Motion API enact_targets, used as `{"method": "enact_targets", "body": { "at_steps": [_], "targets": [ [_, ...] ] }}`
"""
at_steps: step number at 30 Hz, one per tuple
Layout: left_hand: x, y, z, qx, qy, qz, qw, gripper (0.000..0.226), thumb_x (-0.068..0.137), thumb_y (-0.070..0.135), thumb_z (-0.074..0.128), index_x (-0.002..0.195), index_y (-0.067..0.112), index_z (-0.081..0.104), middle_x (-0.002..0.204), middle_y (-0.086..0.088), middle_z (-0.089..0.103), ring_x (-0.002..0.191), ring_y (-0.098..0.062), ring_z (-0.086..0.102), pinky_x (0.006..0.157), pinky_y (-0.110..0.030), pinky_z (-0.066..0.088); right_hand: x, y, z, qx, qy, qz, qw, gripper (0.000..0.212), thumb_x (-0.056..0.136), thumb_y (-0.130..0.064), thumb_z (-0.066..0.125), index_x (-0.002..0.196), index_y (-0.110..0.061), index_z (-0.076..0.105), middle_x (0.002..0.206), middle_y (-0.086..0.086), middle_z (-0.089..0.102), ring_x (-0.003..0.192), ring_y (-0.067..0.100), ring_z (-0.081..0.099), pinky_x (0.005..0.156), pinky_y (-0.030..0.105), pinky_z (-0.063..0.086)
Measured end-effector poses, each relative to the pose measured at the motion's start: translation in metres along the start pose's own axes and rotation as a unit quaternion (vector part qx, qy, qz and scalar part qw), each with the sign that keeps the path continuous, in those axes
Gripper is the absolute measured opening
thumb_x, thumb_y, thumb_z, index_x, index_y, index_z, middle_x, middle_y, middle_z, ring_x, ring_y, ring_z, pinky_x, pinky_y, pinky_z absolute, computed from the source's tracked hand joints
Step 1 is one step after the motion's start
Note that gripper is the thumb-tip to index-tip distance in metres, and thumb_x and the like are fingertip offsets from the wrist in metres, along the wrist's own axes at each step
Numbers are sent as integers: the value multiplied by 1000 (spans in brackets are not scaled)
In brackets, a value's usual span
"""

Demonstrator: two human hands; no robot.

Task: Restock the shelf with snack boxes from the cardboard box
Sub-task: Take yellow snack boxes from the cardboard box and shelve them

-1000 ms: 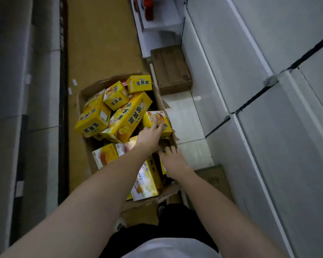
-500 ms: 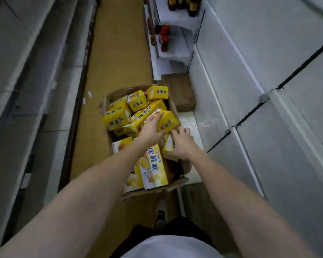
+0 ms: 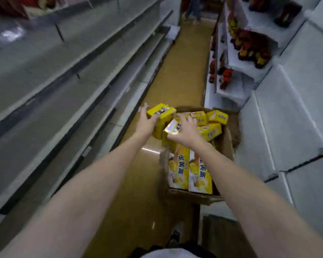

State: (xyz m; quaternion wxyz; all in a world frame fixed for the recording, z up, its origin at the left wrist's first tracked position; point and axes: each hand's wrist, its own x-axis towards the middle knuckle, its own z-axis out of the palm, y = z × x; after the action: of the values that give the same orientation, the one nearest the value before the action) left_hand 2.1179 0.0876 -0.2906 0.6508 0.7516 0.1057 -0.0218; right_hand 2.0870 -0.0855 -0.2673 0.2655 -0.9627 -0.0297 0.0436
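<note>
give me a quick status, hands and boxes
Left hand holds a lifted yellow snack box. Right hand grips a second box. More remain in the cardboard box. Nothing in the way.

I am reading 蛋黄派 in blue on two yellow snack boxes (image 3: 190, 172) lying in the cardboard box (image 3: 226, 144). Other lettering is blurring beyond reading.
</note>
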Motion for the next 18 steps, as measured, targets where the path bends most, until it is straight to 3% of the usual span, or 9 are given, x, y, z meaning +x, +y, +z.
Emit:
{"method": "enact_targets", "body": {
  "at_steps": [2, 4, 6, 8, 10, 12, 16, 18],
  "targets": [
    [-7, -3, -40, -3, 21, 12, 1000, 52, 88, 33, 63, 136, 29, 44, 88, -1, 61, 76, -13, 57, 73, -30, 43, 4, -30, 17, -1, -24, -23, 999, 102, 74, -44, 76, 156, -20, 20, 142, 13, 33, 139, 33, 20, 112, 44, 27],
    [-18, -3, -76, -17, 29, 26, 999, 40, 96, 22, 58, 134, 26, 47, 103, -4, 62, 87, -16, 58, 74, -26, 47, 5, -61, 34, 3, -36, -55, 998, 102, 73, -44, 75, 156, -25, 20, 134, 11, 36, 133, 32, 24, 111, 43, 30],
    [-26, -7, -107, -34, 55, 21, 998, 37, 97, 16, 55, 134, 20, 50, 112, -4, 59, 93, -16, 56, 69, -17, 48, 5, -92, 48, -8, -50, -83, 995, 100, 71, -47, 75, 155, -30, 23, 128, 11, 38, 127, 31, 28, 108, 42, 32],
    [-37, -8, -135, -46, 87, 17, 995, 42, 93, 22, 63, 133, 19, 50, 109, 2, 59, 90, -10, 57, 66, -11, 46, 5, -124, 62, -15, -67, -106, 992, 100, 65, -55, 71, 152, -35, 27, 127, 12, 39, 124, 31, 31, 105, 41, 34],
    [-48, -13, -162, -43, 97, 22, 994, 58, 82, 35, 76, 132, 24, 48, 109, 8, 61, 96, -8, 59, 80, -19, 48, 5, -154, 76, -7, -73, -134, 988, 103, 54, -63, 59, 150, -37, 33, 125, 14, 41, 123, 33, 34, 104, 38, 34],
    [-58, -21, -189, -38, 126, 24, 991, 75, 73, 33, 85, 135, 24, 44, 116, 6, 60, 103, -11, 59, 92, -26, 47, 4, -183, 86, -8, -75, -169, 983, 104, 50, -67, 52, 149, -35, 38, 119, 15, 44, 122, 33, 36, 103, 37, 32],
    [-69, -30, -242, -33, 234, 1, 972, 77, 56, 50, 88, 120, 36, 49, 110, 8, 66, 102, -14, 62, 92, -36, 53, 5, -238, 94, 41, -89, -210, 973, 94, 57, -64, 63, 140, -23, 47, 120, 17, 54, 120, 35, 44, 103, 38, 35],
    [-76, -25, -267, -45, 268, -16, 962, 71, 59, 50, 88, 116, 33, 51, 104, 9, 66, 100, -15, 63, 86, -33, 55, 6, -263, 99, 71, -85, -233, 966, 92, 58, -63, 70, 135, -17, 50, 123, 16, 56, 121, 34, 48, 105, 41, 38]
  ]
}}
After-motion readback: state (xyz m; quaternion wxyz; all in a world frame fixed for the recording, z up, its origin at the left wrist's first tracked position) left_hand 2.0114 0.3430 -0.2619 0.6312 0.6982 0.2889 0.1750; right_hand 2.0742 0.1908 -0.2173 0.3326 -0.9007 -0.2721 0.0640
